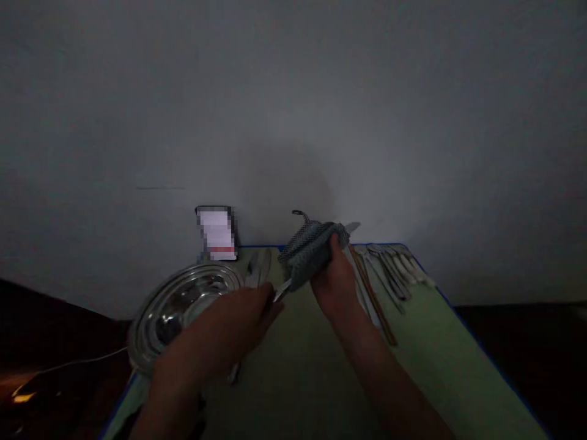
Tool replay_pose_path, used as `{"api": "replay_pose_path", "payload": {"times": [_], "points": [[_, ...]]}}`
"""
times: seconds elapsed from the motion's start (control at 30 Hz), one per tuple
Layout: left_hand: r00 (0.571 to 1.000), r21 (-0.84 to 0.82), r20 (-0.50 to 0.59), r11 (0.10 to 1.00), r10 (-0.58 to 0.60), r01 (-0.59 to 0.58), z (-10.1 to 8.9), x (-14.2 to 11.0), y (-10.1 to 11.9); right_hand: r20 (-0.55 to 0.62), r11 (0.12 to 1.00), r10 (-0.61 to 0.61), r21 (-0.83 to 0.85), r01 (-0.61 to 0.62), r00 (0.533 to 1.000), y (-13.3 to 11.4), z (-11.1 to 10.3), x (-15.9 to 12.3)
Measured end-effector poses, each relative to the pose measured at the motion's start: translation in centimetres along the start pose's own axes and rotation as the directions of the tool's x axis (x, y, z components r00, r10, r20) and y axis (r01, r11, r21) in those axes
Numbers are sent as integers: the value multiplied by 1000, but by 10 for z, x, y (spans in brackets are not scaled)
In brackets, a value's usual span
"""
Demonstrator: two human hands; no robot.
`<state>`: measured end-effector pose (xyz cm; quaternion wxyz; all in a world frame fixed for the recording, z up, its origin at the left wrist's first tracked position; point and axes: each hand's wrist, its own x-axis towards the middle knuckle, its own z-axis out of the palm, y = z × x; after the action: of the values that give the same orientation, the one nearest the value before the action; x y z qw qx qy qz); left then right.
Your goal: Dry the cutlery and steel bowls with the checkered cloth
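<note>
My left hand (243, 315) is closed around the handle end of a table knife (283, 289). Its blade tip seems to poke out past the far side of a grey cloth (312, 253) with a checked edge and a small hanging loop. With my right hand (337, 278) I grip that cloth, folded around the middle of the knife, which is hidden. Both hands are held above the green tabletop. Just beyond my left hand lie a few more knives (260, 266), partly covered by it.
A shiny metal bowl (142, 318) stands at the table's left. Behind it a lit phone (217, 232) leans on the wall. On the right lie wooden chopsticks (373, 296), several metal utensils (389, 272) and white-handled pieces (410, 267). The green table covering (312, 379) has a blue edge.
</note>
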<state>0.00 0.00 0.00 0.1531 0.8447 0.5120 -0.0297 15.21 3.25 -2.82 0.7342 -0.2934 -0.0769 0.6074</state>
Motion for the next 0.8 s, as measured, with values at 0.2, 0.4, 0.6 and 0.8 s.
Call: {"api": "replay_pose_path", "payload": {"times": [0.2,0.4,0.6,0.8], "points": [[999,17,37,1000,17,-17,-2,-11,2,-3,999,-20,-26,20,1000,-18,-2,7],[998,4,67,1000,17,-18,-2,-15,0,-12,995,-96,24,96,995,-30,-2,9],[997,-8,72,999,33,-32,-2,-16,0,34,999,-22,-38,23,999,-15,3,2],[997,-5,72,1000,26,-25,-5,-13,6,21,999,20,-33,-19,1000,-15,2,3]]}}
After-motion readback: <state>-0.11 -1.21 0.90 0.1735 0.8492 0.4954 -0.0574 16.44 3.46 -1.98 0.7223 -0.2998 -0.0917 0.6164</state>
